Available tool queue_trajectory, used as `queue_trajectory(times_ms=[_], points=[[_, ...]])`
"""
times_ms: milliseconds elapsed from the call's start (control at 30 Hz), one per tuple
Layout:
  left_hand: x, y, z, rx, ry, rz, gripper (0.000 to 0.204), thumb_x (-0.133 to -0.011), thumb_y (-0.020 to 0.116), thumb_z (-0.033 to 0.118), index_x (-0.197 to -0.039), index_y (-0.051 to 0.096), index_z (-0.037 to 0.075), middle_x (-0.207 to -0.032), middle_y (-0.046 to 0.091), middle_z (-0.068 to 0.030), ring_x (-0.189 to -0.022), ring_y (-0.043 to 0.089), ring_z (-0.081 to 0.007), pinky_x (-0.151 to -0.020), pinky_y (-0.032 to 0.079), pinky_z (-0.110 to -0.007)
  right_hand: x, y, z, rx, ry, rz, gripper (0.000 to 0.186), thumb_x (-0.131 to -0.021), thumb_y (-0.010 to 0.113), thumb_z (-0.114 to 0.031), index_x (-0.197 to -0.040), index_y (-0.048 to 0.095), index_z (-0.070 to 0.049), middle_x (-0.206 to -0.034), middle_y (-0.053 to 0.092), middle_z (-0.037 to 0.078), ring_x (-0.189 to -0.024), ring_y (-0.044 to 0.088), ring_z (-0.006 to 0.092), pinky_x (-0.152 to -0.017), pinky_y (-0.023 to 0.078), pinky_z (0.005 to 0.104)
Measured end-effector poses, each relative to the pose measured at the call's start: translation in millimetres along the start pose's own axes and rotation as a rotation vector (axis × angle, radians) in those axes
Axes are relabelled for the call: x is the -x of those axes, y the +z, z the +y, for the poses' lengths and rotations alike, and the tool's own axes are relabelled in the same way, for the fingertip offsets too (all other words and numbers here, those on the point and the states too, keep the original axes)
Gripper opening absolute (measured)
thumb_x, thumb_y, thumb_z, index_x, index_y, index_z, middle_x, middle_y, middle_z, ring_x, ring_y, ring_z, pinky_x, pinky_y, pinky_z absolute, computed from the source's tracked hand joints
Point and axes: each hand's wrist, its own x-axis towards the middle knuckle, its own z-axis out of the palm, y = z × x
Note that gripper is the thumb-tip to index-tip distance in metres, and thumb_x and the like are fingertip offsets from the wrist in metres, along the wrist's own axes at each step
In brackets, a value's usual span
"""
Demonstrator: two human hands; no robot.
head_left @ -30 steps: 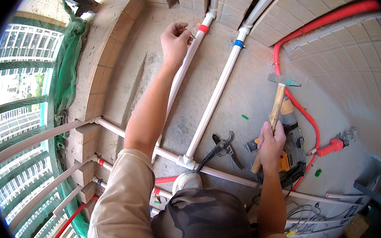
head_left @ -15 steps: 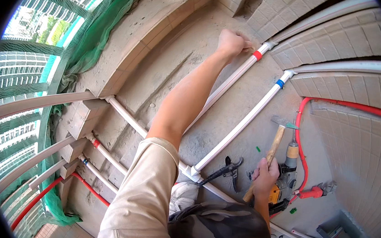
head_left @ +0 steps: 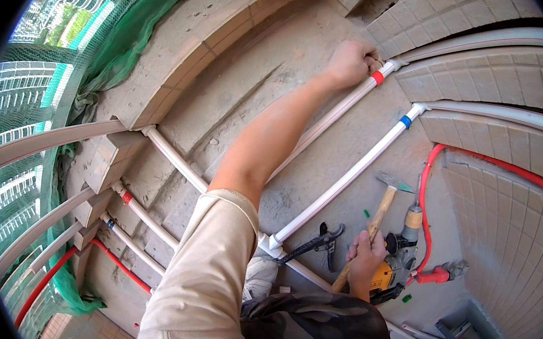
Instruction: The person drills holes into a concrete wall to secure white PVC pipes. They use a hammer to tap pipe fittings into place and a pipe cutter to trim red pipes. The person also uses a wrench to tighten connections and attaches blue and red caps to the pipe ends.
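Observation:
My left arm stretches far out, and my left hand (head_left: 353, 63) is closed low by the wall, beside the elbow end of a white pipe (head_left: 328, 124) with a red band (head_left: 377, 78). Its fingers are pinched; what they hold, if anything, is hidden. In my right hand (head_left: 369, 252) is a hammer (head_left: 383, 206), gripped by its wooden handle, head pointing away from me. A second white pipe (head_left: 355, 172), with a blue band (head_left: 406, 121), runs between the two hands. Just right of the hammer lies a yellow and black power drill (head_left: 384, 278).
A black pipe-cutter-like tool (head_left: 316, 244) lies by the pipe tee. Red conduit (head_left: 432, 214) curves along the right wall, near a red connector (head_left: 436, 274). Green netting (head_left: 122, 57) hangs over the left railing. A camouflage cap (head_left: 314, 334) covers the lower middle.
The left hand has come closer to the red-banded pipe's elbow, and its fingers are more tucked in. The hammer, still in the right hand, has shifted slightly left in view.

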Motion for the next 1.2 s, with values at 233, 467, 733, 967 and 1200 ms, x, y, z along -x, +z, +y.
queue_trajectory(times_ms=[233, 467, 733, 967, 1200], points=[[-5.7, 9.9, -6.0, -0.052, 0.024, -0.065, 0.02, -0.085, 0.062, 0.009, -0.098, 0.076, 0.005, -0.094, 0.073, -0.0217, -0.091, 0.07, -0.0396, -0.082, 0.054, -0.046, 0.1, -3.3, 3.3, -0.01, 0.046, 0.029, 0.035, -0.106, 0.056, -0.015, -0.137, 0.053, 0.002, -0.079, 0.053, 0.001, -0.051, 0.046, 0.0067, -0.043, 0.038, 0.023], [-4.0, 10.0, -5.7, -0.079, -0.043, -0.089, 0.021, -0.086, 0.062, 0.01, -0.101, 0.077, 0.007, -0.097, 0.074, -0.0206, -0.094, 0.07, -0.0395, -0.083, 0.055, -0.045, 1.5, -2.0, 4.8, -0.044, 0.052, 0.049, 0.037, -0.106, 0.056, -0.015, -0.138, 0.052, 0.002, -0.079, 0.053, 0.001, -0.052, 0.047, 0.0067, -0.043, 0.039, 0.0234], [1.2, 19.1, -9.8, -0.192, 0.268, -0.056, 0.021, -0.087, 0.063, 0.0, -0.103, 0.076, 0.004, -0.101, 0.075, -0.0181, -0.094, 0.071, -0.0314, -0.083, 0.054, -0.039, -6.2, 2.2, -7.6, 0.13, -0.012, 0.024, 0.032, -0.105, 0.055, -0.013, -0.134, 0.053, 0.0, -0.073, 0.049, -0.002, -0.052, 0.045, 0.0048, -0.043, 0.036, 0.0223], [8.3, 27.9, -23.1, 0.073, -0.011, 0.003, 0.038, -0.086, 0.065, -0.007, -0.119, 0.076, 0.007, -0.101, 0.078, -0.0128, -0.093, 0.072, -0.0208, -0.087, 0.055, -0.032, -86.4, 56.2, -106.8, 0.523, -0.403, 0.024, 0.033, -0.1, 0.06, -0.013, -0.129, 0.059, 0.004, -0.083, 0.063, 0.014, -0.08, 0.065, 0.0239, -0.074, 0.051, 0.0412], [10.0, 28.0, -13.8, 0.207, -0.068, 0.041, 0.061, -0.084, 0.067, -0.011, -0.143, 0.06, 0.005, -0.094, 0.076, -0.0105, -0.086, 0.069, -0.0138, -0.085, 0.055, -0.029, -125.7, 99.8, -153.8, 0.637, -0.687, -0.006, 0.045, -0.102, 0.059, -0.016, -0.141, 0.05, 0.004, -0.113, 0.067, 0.034, -0.107, 0.065, 0.0504, -0.09, 0.05, 0.0524]])
